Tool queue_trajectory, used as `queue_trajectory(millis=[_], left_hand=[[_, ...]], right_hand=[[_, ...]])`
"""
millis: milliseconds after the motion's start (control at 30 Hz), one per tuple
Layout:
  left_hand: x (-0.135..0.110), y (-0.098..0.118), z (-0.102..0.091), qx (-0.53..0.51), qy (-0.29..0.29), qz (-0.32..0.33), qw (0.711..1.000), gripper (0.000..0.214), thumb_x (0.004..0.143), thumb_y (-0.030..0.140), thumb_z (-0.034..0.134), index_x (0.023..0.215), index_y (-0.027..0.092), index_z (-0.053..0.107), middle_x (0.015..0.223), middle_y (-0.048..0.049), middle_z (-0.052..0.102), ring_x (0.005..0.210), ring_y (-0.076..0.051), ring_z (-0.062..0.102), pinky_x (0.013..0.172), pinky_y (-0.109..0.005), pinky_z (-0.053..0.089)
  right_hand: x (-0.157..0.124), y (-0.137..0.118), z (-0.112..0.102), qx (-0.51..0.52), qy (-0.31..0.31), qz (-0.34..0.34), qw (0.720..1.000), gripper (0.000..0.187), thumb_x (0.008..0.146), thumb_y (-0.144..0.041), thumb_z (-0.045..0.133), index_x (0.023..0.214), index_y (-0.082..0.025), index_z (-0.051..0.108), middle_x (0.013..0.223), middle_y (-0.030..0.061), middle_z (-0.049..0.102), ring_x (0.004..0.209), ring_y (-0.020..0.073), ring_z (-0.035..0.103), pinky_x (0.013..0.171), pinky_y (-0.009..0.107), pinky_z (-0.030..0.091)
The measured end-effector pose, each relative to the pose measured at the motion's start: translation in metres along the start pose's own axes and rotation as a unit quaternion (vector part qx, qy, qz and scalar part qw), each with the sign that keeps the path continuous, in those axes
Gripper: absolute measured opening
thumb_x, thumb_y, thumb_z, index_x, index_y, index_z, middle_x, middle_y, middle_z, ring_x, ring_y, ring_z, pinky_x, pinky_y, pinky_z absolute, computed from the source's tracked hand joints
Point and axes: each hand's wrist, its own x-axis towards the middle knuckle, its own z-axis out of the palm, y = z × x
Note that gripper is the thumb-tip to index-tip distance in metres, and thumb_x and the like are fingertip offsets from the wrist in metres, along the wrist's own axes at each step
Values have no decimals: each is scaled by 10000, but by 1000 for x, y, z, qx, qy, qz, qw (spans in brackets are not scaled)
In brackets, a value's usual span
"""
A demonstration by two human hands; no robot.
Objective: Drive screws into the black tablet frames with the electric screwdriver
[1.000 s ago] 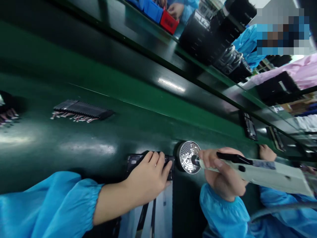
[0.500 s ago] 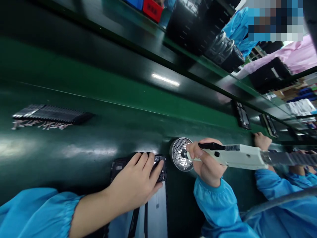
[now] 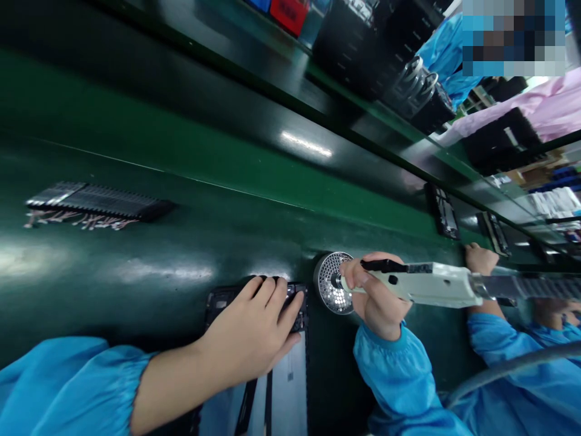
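Note:
My left hand (image 3: 252, 330) lies across the top end of an opened tablet-like device (image 3: 290, 381), its fingers bent over the far edge. The device has a black frame and pale silver panels with black strips; the hand and forearm cover part of it. Closed around a pale green electric screwdriver (image 3: 436, 284) with a black lever is my right hand (image 3: 379, 297). The screwdriver lies nearly level, and its front end reaches over a round metal dish (image 3: 323, 281) of small shiny screws. Whether a screw sits on the tip cannot be made out.
A stack of dark slotted plates with hanging wires (image 3: 97, 203) lies at the left. A grey cable (image 3: 512, 369) curves at lower right. Beyond are black devices (image 3: 442, 212), a co-worker's hand (image 3: 481, 259) and a raised shelf with black trays (image 3: 363, 54).
The view has shifted slightly. Both hands keep their places on the device and the screwdriver, whose front end stays over the dish.

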Motion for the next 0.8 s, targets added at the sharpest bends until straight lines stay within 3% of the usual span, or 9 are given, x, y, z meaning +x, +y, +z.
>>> queue_trajectory(millis=[433, 633, 800], left_hand=[[-2, 2, 3, 9, 13, -12, 1000, 506, 984, 459, 534, 1269, 76, 703, 1159, -232, 718, 1024, -357, 679, 873, -477, 534], [-2, 0, 6, -1, -3, -12, 1000, 544, 1007, 470, 489, 1314, 57, 666, 1185, -228, 698, 1051, -358, 657, 883, -469, 500], [2, 0, 2, -7, -13, -11, 1000, 563, 1003, 491, 506, 1301, 38, 659, 1158, -235, 688, 1025, -352, 651, 863, -462, 480]], right_hand=[[-2, 1, 2, -27, 4, -17, 999, 302, 821, -89, 595, 1063, -238, 699, 581, -45, 553, 522, 141, 523, 590, 306, 481], [-6, -44, 11, -27, -5, -58, 998, 233, 854, -130, 645, 1059, -221, 706, 586, -40, 534, 513, 141, 511, 616, 341, 478], [-25, -64, 32, -35, -48, -8, 998, 238, 886, -129, 658, 1087, -247, 702, 621, -32, 546, 554, 149, 528, 651, 386, 507]])
